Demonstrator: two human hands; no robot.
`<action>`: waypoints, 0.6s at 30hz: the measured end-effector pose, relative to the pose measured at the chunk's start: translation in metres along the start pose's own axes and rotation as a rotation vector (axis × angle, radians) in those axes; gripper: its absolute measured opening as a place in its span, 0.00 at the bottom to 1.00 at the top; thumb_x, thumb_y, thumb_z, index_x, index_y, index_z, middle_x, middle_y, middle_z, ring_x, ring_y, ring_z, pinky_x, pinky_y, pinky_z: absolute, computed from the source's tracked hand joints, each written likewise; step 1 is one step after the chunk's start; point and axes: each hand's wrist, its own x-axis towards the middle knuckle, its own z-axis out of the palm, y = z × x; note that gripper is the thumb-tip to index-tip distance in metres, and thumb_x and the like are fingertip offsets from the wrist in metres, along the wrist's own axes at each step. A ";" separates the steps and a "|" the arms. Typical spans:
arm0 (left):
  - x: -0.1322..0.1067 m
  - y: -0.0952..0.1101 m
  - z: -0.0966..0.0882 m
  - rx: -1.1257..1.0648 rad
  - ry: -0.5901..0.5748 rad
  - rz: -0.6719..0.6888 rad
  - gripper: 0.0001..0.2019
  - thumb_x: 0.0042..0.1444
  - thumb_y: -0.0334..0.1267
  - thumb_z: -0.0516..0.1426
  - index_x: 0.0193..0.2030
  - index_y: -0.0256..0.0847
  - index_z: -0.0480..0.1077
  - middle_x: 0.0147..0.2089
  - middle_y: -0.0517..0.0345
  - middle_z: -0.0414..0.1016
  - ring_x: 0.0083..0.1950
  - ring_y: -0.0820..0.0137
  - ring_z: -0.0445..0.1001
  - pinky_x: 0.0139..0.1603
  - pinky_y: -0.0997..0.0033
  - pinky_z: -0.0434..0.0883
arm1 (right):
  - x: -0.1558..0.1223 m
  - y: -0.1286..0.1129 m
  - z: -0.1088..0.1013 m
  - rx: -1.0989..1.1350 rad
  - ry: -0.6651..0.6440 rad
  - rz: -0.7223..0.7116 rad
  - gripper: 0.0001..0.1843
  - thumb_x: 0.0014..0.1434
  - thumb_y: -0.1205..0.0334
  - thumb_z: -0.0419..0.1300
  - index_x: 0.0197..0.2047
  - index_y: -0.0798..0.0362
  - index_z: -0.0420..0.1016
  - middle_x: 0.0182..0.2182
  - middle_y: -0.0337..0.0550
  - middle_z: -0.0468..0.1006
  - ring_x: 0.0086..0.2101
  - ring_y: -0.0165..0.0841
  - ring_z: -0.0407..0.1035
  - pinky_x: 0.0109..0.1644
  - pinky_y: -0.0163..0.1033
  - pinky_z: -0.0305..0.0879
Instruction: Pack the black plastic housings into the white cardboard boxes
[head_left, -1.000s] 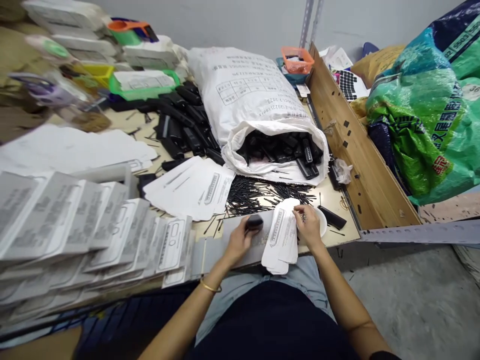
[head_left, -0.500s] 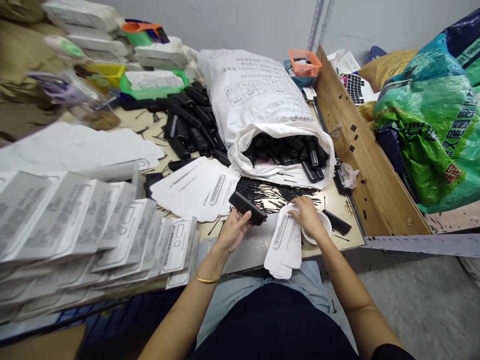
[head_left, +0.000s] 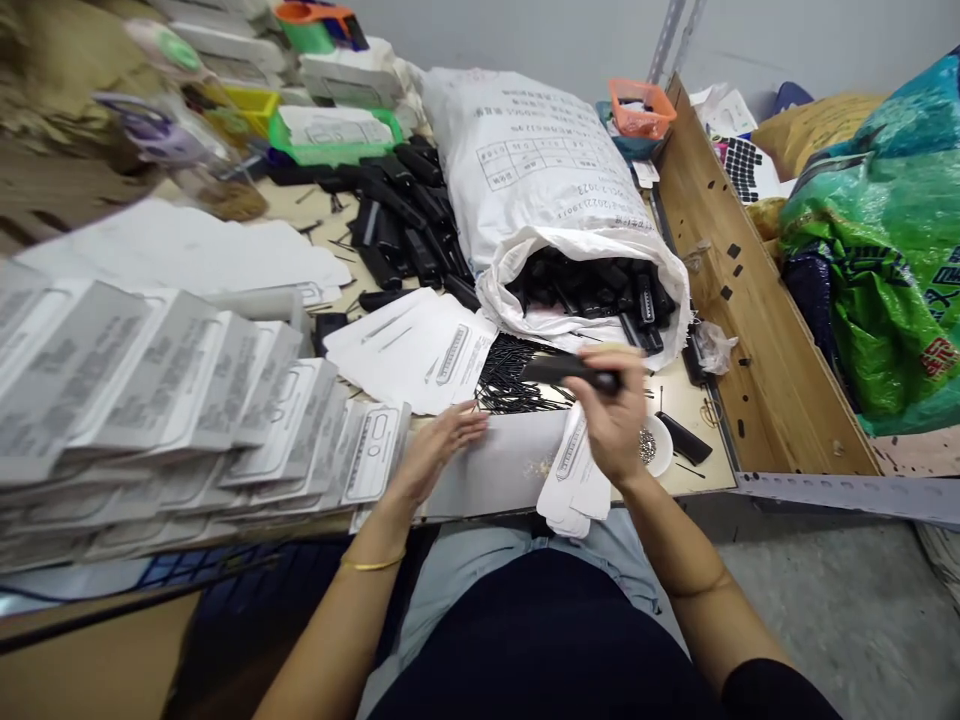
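In my right hand [head_left: 615,415] is a black plastic case [head_left: 559,370], oblong and blurred by motion, raised over a heap of thin black sticks [head_left: 514,385]. My left hand [head_left: 442,445] holds nothing; its fingers are stretched out above the left end of a grey board [head_left: 502,465]. Below my right hand lies a small stack of printed white cards [head_left: 574,480]. Beside it stands a white bowl [head_left: 660,450] of tiny shiny pieces, partly hidden by my right wrist. A similar black case [head_left: 684,438] rests to the right of the bowl.
An open white sack [head_left: 540,150] full of black cases lies behind, with more black cases [head_left: 397,215] piled on its left. Folded printed cartons [head_left: 187,380] stack up at left. White cards [head_left: 412,350] fan out mid-table. A wooden board [head_left: 750,300] walls the right side.
The black case has passed from my left hand to my right, which has lifted off the cards and bowl. My left hand has opened and moved left. The view has shifted slightly.
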 end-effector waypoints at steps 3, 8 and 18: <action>-0.009 -0.002 -0.022 -0.137 0.251 0.215 0.23 0.54 0.50 0.58 0.52 0.37 0.67 0.43 0.50 0.77 0.45 0.66 0.76 0.52 0.62 0.69 | -0.022 0.014 0.019 -0.097 -0.200 -0.094 0.07 0.54 0.59 0.63 0.34 0.45 0.68 0.39 0.41 0.68 0.46 0.37 0.66 0.50 0.48 0.66; -0.014 -0.003 -0.005 -0.167 0.181 0.202 0.22 0.54 0.50 0.57 0.51 0.38 0.66 0.45 0.50 0.75 0.46 0.66 0.75 0.53 0.60 0.69 | -0.018 0.062 0.047 -0.028 -0.256 0.179 0.11 0.52 0.58 0.62 0.37 0.49 0.64 0.33 0.39 0.69 0.37 0.33 0.67 0.46 0.44 0.67; -0.004 0.011 0.056 0.089 -0.227 0.086 0.22 0.55 0.52 0.55 0.50 0.39 0.70 0.47 0.48 0.75 0.45 0.62 0.74 0.47 0.63 0.69 | 0.008 0.058 0.005 0.479 -0.059 0.646 0.20 0.48 0.50 0.64 0.38 0.47 0.60 0.31 0.33 0.70 0.29 0.28 0.68 0.31 0.33 0.66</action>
